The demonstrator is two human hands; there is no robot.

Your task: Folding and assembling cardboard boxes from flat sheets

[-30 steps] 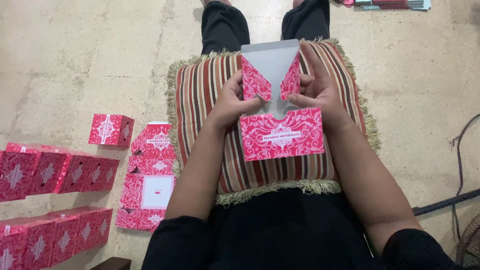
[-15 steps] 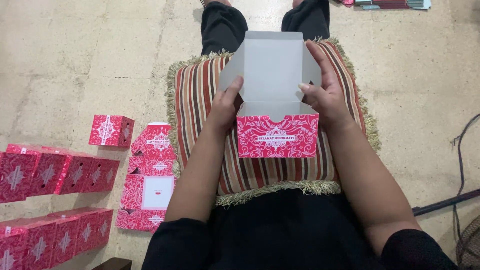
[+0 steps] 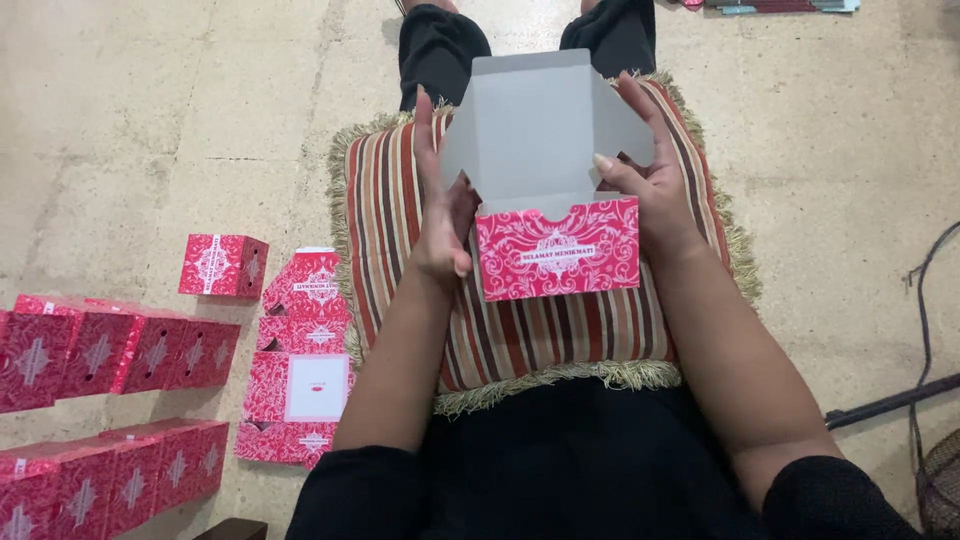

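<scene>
1. Left hand [image 3: 440, 215]: the fingers [image 3: 423, 130] stand straight and pressed together, flat against the left edge of the half-folded pink carton [image 3: 545, 190], thumb low beside the patterned front panel. They brace it rather than close round it.
2. Right hand [image 3: 650, 185]: the fingers [image 3: 640, 105] spread along the carton's right side flap while the thumb hooks over onto the grey inside, so this hand is gripping the carton's right edge.
3. The carton sits between both hands, its grey inner face turned up and open toward the far side, the pink patterned panel facing near.
4. It rests on a striped cushion [image 3: 400, 230] with a fringed edge, lying across the person's lap; black trouser legs [image 3: 435, 50] stretch out beyond it.
5. Left of the cushion, on the stone floor [image 3: 160, 120], a stack of flat pink cartons [image 3: 300, 370] lies unfolded.
6. Further left, one finished pink box [image 3: 222, 266] stands alone, and rows of finished pink boxes [image 3: 110, 350] line the left edge.
7. Right side: a dark cable [image 3: 915, 320] trails across the floor.
</scene>
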